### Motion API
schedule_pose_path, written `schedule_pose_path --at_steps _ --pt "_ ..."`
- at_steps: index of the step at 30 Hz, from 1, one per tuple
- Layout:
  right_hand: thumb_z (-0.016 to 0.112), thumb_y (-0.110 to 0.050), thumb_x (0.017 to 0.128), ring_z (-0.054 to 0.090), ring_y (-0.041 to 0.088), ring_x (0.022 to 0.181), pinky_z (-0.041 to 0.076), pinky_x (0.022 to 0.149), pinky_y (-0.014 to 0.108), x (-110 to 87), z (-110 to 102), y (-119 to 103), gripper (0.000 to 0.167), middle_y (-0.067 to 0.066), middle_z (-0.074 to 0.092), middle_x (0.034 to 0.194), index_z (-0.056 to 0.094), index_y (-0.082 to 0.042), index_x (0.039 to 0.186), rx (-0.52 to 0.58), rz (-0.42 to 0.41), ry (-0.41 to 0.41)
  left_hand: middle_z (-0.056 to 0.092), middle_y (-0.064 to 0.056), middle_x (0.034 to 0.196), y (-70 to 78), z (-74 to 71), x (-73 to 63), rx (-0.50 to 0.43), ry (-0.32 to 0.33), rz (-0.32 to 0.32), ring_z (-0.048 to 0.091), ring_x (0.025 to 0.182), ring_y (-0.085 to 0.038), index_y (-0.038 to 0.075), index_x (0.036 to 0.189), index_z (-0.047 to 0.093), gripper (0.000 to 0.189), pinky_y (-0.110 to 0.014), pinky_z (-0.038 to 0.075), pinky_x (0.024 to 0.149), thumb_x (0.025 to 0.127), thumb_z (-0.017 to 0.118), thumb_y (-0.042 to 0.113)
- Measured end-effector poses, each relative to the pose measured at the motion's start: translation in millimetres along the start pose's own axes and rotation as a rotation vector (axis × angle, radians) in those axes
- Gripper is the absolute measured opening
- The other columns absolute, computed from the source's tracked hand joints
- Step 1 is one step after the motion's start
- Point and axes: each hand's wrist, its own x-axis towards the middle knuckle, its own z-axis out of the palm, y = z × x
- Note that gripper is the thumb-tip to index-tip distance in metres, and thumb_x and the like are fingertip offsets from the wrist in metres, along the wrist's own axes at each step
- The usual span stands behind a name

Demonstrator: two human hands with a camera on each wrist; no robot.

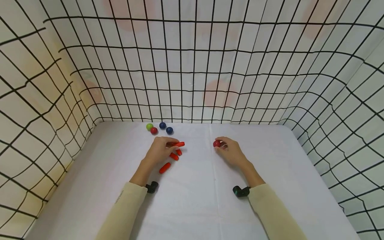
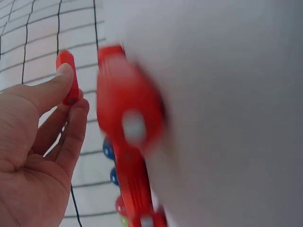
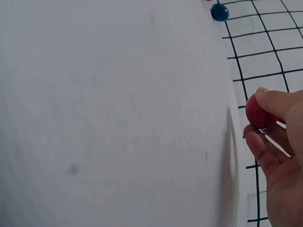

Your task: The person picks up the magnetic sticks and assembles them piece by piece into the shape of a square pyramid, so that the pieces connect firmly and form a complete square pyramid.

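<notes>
My left hand [image 1: 158,150] pinches a short red rod-shaped block [image 1: 180,144] between thumb and fingers. In the left wrist view that block [image 2: 69,78] stands nearly upright in the grip. Three similar red blocks [image 1: 165,168] lie on the table near and below this hand; in the left wrist view the nearest is blurred. On the right side, my right hand [image 1: 232,152] holds a shiny dark red ball [image 1: 216,143] with thumb and fingertips. The right wrist view shows the ball [image 3: 259,112] partly covered by the thumb.
Toward the back left lie a green ball [image 1: 149,126], a red ball [image 1: 154,130] and two blue balls [image 1: 169,130]. A black wire grid [image 1: 193,73] rises behind and at both sides of the white-covered table [image 1: 198,200].
</notes>
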Motion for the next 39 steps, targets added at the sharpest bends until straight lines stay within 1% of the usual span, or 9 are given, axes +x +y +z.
schedule_pose_path --at_steps 3,6,9,12,16,24,28,36,39 --pt "0.073 -0.016 0.096 0.069 0.025 0.102 0.057 0.094 0.043 -1.3 3.5 -1.5 0.042 0.013 0.071 0.121 0.062 -0.010 0.136 0.026 -0.027 -0.010 0.078 -0.006 0.091 9.1 10.7 1.9 -0.035 -0.017 -0.003 0.074 0.069 -0.018 0.013 0.124 0.074 0.030 -0.032 0.061 0.066 0.094 0.076 0.013" --pt "0.074 -0.019 0.096 0.069 0.025 0.103 0.057 0.096 0.044 -2.0 6.9 -1.9 0.041 0.012 0.070 0.123 0.063 -0.012 0.135 0.037 -0.028 -0.016 0.077 -0.004 0.096 16.0 19.4 7.0 0.064 0.004 0.028 0.069 0.074 -0.016 0.015 0.121 0.077 0.028 -0.028 0.058 0.066 0.093 0.077 0.015" --pt "0.074 -0.023 0.096 0.070 0.024 0.105 0.057 0.097 0.045 -3.5 9.8 -4.4 0.041 0.009 0.069 0.127 0.063 -0.014 0.134 0.046 -0.018 -0.034 0.077 0.000 0.106 20.1 27.5 12.7 0.161 0.023 0.053 0.065 0.087 -0.016 0.016 0.120 0.078 0.027 -0.028 0.059 0.077 0.093 0.078 0.016" --pt "0.074 -0.027 0.096 0.070 0.021 0.104 0.057 0.096 0.045 -5.9 12.9 -6.8 0.041 0.007 0.069 0.128 0.064 -0.016 0.134 0.060 -0.020 -0.048 0.077 -0.001 0.113 22.7 36.2 17.3 0.188 0.011 0.057 0.067 0.100 -0.018 0.015 0.121 0.078 0.027 -0.032 0.060 0.090 0.094 0.077 0.015" --pt "0.074 -0.028 0.096 0.070 0.018 0.098 0.057 0.092 0.042 -7.7 17.2 -8.8 0.041 0.007 0.073 0.120 0.064 -0.015 0.134 0.083 -0.049 -0.056 0.077 -0.003 0.115 24.9 46.6 22.6 0.196 -0.005 0.087 0.069 0.108 -0.019 0.012 0.122 0.077 0.028 -0.035 0.059 0.097 0.094 0.076 0.013" --pt "0.074 -0.028 0.096 0.070 0.015 0.094 0.057 0.087 0.039 -10.2 21.1 -6.6 0.040 0.005 0.074 0.113 0.065 -0.015 0.133 0.082 -0.066 -0.043 0.078 -0.004 0.112 28.3 60.6 28.6 0.178 -0.019 0.117 0.070 0.103 -0.019 0.011 0.120 0.078 0.026 -0.035 0.059 0.097 0.093 0.077 0.013" --pt "0.074 -0.028 0.096 0.070 0.017 0.093 0.057 0.086 0.038 -9.5 22.4 -6.8 0.040 0.006 0.074 0.113 0.065 -0.015 0.132 0.081 -0.064 -0.033 0.078 -0.004 0.111 30.2 62.4 30.4 0.188 -0.026 0.137 0.069 0.100 -0.017 0.012 0.119 0.078 0.025 -0.035 0.059 0.096 0.094 0.076 0.013" --pt "0.074 -0.027 0.096 0.069 0.017 0.090 0.057 0.083 0.035 -7.7 25.4 -6.9 0.041 0.007 0.074 0.112 0.065 -0.011 0.133 0.098 -0.080 -0.044 0.079 -0.005 0.105 33.3 66.7 34.5 0.184 -0.052 0.226 0.069 0.092 -0.016 0.009 0.115 0.079 0.022 -0.032 0.060 0.089 0.094 0.075 0.009" --pt "0.075 -0.026 0.095 0.067 0.018 0.090 0.056 0.082 0.034 -7.1 26.2 -7.8 0.042 0.006 0.073 0.112 0.065 -0.012 0.134 0.103 -0.073 -0.047 0.079 -0.005 0.105 33.0 68.3 35.3 0.193 -0.055 0.232 0.070 0.091 -0.016 0.009 0.114 0.079 0.021 -0.032 0.060 0.088 0.093 0.076 0.009"
